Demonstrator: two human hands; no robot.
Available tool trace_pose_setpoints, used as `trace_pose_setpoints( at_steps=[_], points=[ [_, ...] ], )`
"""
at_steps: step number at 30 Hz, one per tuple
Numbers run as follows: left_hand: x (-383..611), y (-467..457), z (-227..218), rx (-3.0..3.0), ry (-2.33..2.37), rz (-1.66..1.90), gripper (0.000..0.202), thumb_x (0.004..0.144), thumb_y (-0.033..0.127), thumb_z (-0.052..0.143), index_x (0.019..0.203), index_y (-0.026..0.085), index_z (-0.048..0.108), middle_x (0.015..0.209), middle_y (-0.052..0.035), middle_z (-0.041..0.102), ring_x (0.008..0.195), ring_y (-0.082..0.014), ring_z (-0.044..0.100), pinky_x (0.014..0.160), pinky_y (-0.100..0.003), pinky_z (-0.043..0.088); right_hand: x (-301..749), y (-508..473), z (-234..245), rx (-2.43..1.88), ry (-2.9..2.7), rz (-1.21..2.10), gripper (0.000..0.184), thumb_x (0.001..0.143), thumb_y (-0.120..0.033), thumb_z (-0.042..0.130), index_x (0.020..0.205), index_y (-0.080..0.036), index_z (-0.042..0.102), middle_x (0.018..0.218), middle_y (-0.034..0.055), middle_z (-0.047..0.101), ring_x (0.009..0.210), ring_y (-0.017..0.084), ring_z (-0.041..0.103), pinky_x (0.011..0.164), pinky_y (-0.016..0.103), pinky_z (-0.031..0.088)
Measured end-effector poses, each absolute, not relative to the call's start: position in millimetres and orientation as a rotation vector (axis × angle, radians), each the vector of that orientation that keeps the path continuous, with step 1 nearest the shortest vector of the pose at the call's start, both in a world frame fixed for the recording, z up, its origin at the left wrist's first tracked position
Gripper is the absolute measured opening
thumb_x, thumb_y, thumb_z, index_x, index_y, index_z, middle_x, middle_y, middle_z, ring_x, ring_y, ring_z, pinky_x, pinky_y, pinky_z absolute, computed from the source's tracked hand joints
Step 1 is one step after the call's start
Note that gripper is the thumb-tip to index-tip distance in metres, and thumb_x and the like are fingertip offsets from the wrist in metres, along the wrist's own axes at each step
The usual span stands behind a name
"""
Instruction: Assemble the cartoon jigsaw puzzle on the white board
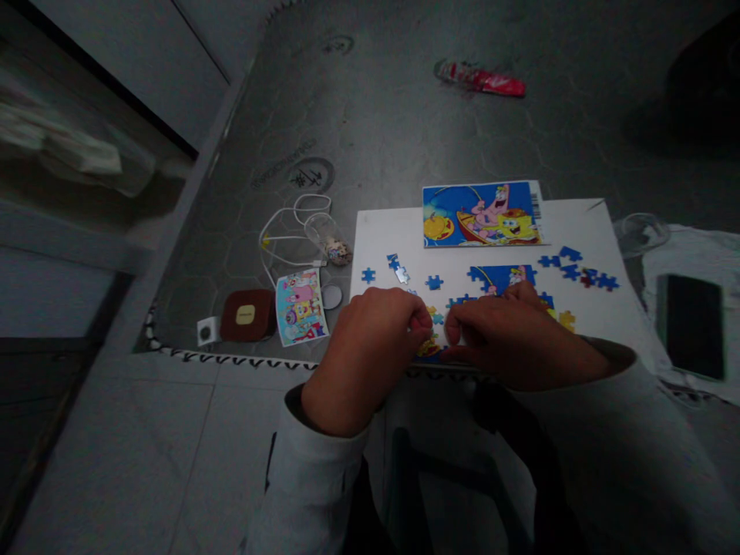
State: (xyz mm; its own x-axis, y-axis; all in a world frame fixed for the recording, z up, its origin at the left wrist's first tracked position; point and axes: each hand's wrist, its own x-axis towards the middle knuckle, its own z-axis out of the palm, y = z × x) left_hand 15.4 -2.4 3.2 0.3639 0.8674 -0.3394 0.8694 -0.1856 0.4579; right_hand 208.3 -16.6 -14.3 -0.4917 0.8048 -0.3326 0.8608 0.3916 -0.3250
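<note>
- We work on a white board (393, 231) lying on a grey hexagon-patterned mat (375, 116), with a tiled floor (144, 432) below.
- Our two hands, left hand (364, 354) and right hand (509, 339), curl their fingers (431, 331) down on one part-built jigsaw puzzle (500, 279) near the board's front edge; we cannot tell whether they grip anything.
- One picture card (482, 214) lies at the board's far edge.
- Several loose blue pieces (570, 271) lie on the board.
- One phone (694, 327) sits on one white cloth (682, 250).
- One red wrapper (479, 79) lies on the mat.

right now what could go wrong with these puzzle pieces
The left hand and right hand lie over the near edge of the white board, so a knock might shift the joined puzzle pieces. The loose blue pieces lie close to the board's right edge and could perhaps slide off.
</note>
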Motion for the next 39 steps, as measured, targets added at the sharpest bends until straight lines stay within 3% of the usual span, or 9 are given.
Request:
trace_pose_setpoints(
  at_steps=[9, 16, 23, 28, 39],
  points=[
    [8.7, -3.2, 11.4, 2.071, 1.633, -0.002, 0.015, 0.087, 0.031, 0.063, 0.085, 0.027, 0.077, 0.086, -0.001, 0.077, 0.08, -0.0225, 0.067, 0.072, -0.034, 0.042, 209.2, -17.6, -17.4, 1.513, 2.574, -0.685, 0.01, 0.079, -0.025, 0.073, 0.083, -0.026, 0.065, 0.07, -0.0052, 0.066, 0.064, 0.016, 0.052, 0.082, 0.039, 0.024],
    [3.0, -4.7, 19.5, 2.082, 1.751, -0.036, 0.014, 0.088, 0.034, 0.064, 0.084, 0.028, 0.076, 0.08, -0.0018, 0.075, 0.074, -0.024, 0.065, 0.066, -0.035, 0.039, 210.8, -17.4, -19.8, 1.515, 2.61, -0.653, 0.013, 0.078, -0.031, 0.076, 0.084, -0.027, 0.066, 0.07, -0.0053, 0.067, 0.065, 0.017, 0.053, 0.082, 0.039, 0.026],
    [3.4, -9.7, 10.9, 2.181, 1.522, -0.006, 0.013, 0.087, 0.03, 0.067, 0.098, 0.025, 0.073, 0.099, -0.0023, 0.075, 0.092, -0.0248, 0.066, 0.076, -0.036, 0.043, 206.1, -18.7, -16.4, 1.512, 2.643, -0.706, 0.007, 0.082, -0.031, 0.073, 0.083, -0.027, 0.066, 0.068, -0.0064, 0.066, 0.064, 0.017, 0.053, 0.079, 0.038, 0.024],
    [6.5, -13.7, 6.3, 2.197, 1.456, -0.026, 0.021, 0.085, 0.031, 0.069, 0.105, 0.025, 0.071, 0.103, -0.0028, 0.072, 0.096, -0.0263, 0.065, 0.077, -0.037, 0.044, 199.0, -20.7, -20.2, 1.531, 2.644, -0.647, 0.016, 0.086, -0.031, 0.069, 0.076, -0.024, 0.058, 0.063, -0.0062, 0.06, 0.059, 0.015, 0.047, 0.077, 0.038, 0.024],
    [10.8, -11.6, 5.2, 2.13, 1.459, -0.021, 0.008, 0.087, 0.024, 0.065, 0.092, 0.025, 0.07, 0.092, -0.0017, 0.071, 0.087, -0.0221, 0.063, 0.07, -0.033, 0.04, 196.6, -20.2, -20.5, 1.59, 2.601, -0.708, 0.026, 0.083, -0.029, 0.07, 0.068, -0.022, 0.05, 0.058, -0.007, 0.055, 0.056, 0.015, 0.043, 0.076, 0.037, 0.022]
  ],
)
